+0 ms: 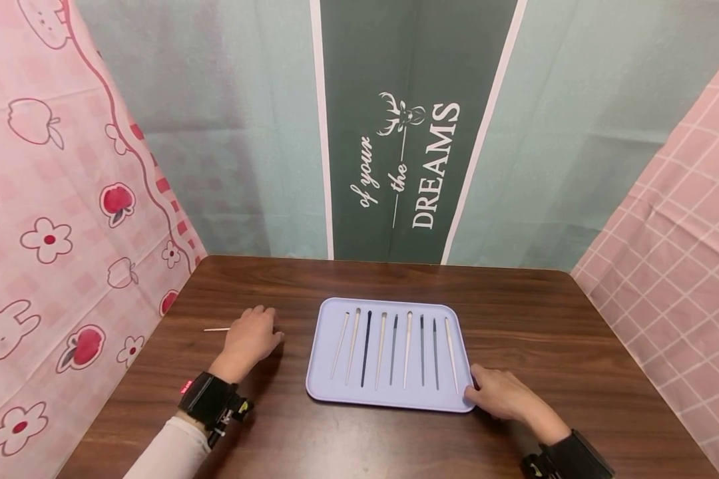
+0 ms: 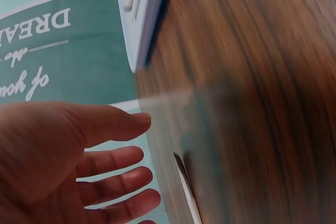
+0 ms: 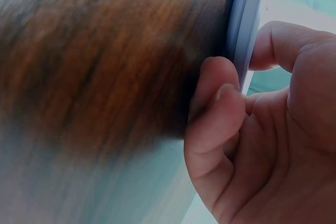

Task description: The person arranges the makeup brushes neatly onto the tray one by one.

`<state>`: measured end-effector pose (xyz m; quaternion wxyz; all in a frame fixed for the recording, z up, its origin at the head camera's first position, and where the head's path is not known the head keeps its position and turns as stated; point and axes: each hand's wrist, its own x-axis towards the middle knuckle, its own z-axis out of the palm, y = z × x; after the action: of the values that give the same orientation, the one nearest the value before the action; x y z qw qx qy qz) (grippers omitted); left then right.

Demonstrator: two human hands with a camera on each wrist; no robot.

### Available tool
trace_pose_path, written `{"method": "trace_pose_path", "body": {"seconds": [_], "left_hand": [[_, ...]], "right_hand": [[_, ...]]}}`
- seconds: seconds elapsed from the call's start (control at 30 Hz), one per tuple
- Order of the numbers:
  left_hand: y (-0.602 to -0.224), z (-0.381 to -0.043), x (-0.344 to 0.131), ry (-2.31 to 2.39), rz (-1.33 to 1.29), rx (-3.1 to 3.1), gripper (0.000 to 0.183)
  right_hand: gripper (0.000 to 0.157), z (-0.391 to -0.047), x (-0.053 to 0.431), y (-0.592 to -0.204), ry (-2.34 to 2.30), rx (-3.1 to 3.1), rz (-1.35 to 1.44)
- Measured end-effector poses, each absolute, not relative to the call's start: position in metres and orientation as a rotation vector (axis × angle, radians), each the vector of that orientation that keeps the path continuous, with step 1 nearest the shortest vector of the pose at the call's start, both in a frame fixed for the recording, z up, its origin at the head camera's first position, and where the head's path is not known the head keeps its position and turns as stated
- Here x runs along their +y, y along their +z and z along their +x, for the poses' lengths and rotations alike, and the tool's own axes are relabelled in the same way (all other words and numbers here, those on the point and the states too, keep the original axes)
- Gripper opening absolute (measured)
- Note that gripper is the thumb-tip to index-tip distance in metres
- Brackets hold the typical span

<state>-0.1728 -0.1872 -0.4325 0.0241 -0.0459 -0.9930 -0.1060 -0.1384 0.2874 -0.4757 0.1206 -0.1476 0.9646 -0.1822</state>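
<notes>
A pale lavender tray point(image 1: 389, 397) lies on the table, with several slim makeup brushes point(image 1: 408, 349) side by side in it, some white-handled, some dark. My right hand point(image 1: 502, 394) grips the tray's near right edge, thumb over the rim and fingers curled beneath; the right wrist view shows this tray rim point(image 3: 245, 30) between them. To the tray's left, my left hand point(image 1: 251, 336) is over the table with fingers loosely extended, holding nothing. A single brush point(image 2: 187, 188) with a pale handle and dark tip lies under it, mostly hidden by the hand in the head view.
The brown wood-grain table point(image 1: 359, 446) ends at a green curtain point(image 1: 389, 243) with white lettering. A pink patterned cloth point(image 1: 54, 286) hangs along the left side and a pink checked cloth point(image 1: 683, 293) along the right.
</notes>
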Motion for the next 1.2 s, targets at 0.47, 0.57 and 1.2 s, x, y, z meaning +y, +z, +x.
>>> {"method": "trace_pose_path", "body": {"seconds": [0.47,0.57,1.2], "left_hand": [[-0.434,-0.168,-0.22,-0.339,-0.129,-3.066,0.025],[-0.435,-0.167,-0.225,-0.341,-0.128,-3.067,0.025],[-0.447,-0.18,-0.251,-0.369,-0.217,-3.068,0.021]], "right_hand": [[0.02,-0.129,0.273,-0.456,-0.521,2.782,-0.243],[0.02,-0.129,0.272,-0.456,-0.518,2.784,-0.236],[0.018,-0.128,0.272,-0.457,-0.548,2.769,-0.216]]}}
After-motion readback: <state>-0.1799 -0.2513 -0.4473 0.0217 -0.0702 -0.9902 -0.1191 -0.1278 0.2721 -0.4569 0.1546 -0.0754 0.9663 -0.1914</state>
